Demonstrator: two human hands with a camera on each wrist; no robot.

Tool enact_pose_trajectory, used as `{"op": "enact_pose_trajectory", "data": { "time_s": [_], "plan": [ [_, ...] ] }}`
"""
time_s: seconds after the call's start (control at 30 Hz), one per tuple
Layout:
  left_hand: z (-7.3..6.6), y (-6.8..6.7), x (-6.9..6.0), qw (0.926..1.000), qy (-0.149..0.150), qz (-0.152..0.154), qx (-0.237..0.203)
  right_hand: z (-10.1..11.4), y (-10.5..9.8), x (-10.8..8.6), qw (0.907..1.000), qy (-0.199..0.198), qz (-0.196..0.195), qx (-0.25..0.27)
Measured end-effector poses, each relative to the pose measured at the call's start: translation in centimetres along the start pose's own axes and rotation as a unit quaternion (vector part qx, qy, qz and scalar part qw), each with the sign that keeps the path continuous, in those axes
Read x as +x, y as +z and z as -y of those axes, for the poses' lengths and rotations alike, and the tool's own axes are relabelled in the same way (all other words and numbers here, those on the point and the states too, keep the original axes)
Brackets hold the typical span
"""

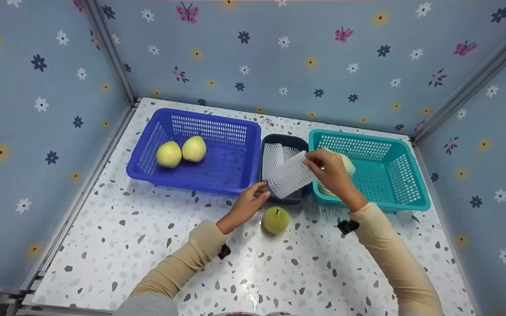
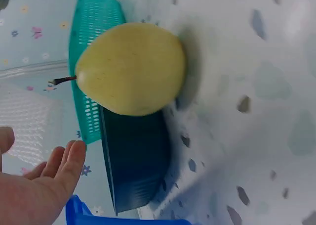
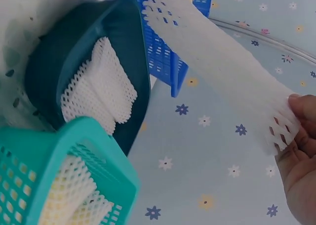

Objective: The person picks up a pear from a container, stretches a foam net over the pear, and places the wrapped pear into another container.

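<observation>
From my remote station I see a blue basket to the left of a dark bin, holding two bare pears, which I judge are left to do. Right of the bin, a teal basket holds netted fruit, apparently finished; the pieces are partly hidden, so I can't count them. In the bin lie spare foam nets, so the work looks part done. Above the bin, a white foam net stretches out with no fruit in it. My right hand, over the bin's right edge, pinches one end between thumb and fingers. My left hand, at the bin's front left corner, has fingers extended and thumb apart, near the other end; I can't tell whether they touch. Smallest, one bare pear sits upright on the table just in front of the bin.
</observation>
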State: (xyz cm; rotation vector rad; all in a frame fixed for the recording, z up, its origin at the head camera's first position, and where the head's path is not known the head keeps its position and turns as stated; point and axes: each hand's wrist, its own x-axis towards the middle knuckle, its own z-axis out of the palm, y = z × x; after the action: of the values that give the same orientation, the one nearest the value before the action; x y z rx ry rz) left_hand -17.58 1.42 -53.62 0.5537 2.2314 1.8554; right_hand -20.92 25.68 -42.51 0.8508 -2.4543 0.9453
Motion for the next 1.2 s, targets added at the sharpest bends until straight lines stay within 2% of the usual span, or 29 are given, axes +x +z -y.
{"op": "enact_pose_trajectory", "data": {
  "time_s": [0.13, 0.27, 0.4, 0.53, 0.67, 0.73, 0.83, 0.97, 1.07, 1.2],
  "plan": [
    [-0.5, 0.5, 0.7, 0.996, -0.041, -0.029, -0.073, 0.1, 0.1, -0.8, 0.9992, 0.03, -0.016, 0.021],
    [-0.5, 1.2, 1.5, 0.9838, -0.061, -0.046, -0.162, 0.1, 0.1, -1.4, 0.9978, 0.046, -0.031, 0.038],
    [-0.6, 1.6, 2.0, 0.9709, -0.076, -0.068, -0.217, 0.1, 0.0, -1.7, 0.9958, 0.059, -0.042, 0.055],
    [-0.7, 1.9, 2.2, 0.9516, -0.091, -0.11, -0.272, 0.1, 0.2, -1.9, 0.9939, 0.075, -0.051, 0.063],
    [-0.7, 2.3, 2.4, 0.9262, -0.104, -0.133, -0.337, 0.3, 0.4, -2.1, 0.9926, 0.085, -0.064, 0.059],
    [-0.7, 2.4, 2.5, 0.9143, -0.111, -0.126, -0.369, 1.0, 0.3, -2.0, 0.9923, 0.086, -0.069, 0.057],
    [-0.7, 2.4, 2.5, 0.8916, -0.119, -0.108, -0.424, 2.6, -0.1, -1.7, 0.9921, 0.087, -0.069, 0.057],
    [-0.9, 2.1, 2.3, 0.8667, -0.108, -0.076, -0.481, 4.1, -0.3, -1.5, 0.9932, 0.074, -0.071, 0.056],
    [-1.1, 1.9, 2.1, 0.8568, -0.1, -0.044, -0.504, 4.3, -0.3, -1.5, 0.9928, 0.068, -0.077, 0.061],
    [-1.0, 1.8, 1.9, 0.8453, -0.116, -0.012, -0.521, 4.4, -0.1, -1.5, 0.9896, 0.084, -0.084, 0.081]
  ]
}}
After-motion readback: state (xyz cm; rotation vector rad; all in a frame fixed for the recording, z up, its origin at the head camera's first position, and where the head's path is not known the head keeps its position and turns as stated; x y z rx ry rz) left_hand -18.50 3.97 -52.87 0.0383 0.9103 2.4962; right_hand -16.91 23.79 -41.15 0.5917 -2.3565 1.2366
